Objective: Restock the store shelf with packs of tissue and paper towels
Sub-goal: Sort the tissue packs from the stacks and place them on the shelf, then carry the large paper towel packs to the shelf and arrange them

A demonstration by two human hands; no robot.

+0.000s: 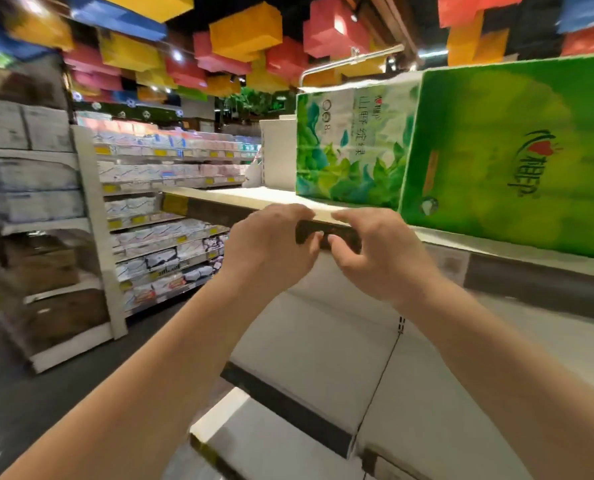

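Two green tissue packs stand on the white top shelf (240, 197). The smaller leaf-printed pack (351, 147) is further back. The large bright green pack (510, 157) is nearer, at the right. My left hand (271, 247) and my right hand (375, 254) are side by side at the shelf's front edge, just below and left of the packs. Their fingers are loosely curled over the dark price rail (311, 233). Neither hand holds a pack. The shelf surface left of the packs is bare.
A lower white shelf (288, 434) juts out beneath my arms. Across the aisle stand shelves full of white and pink tissue packs (164, 209) and a rack with brown cartons (46, 265). The dark floor (29, 403) lies at the lower left.
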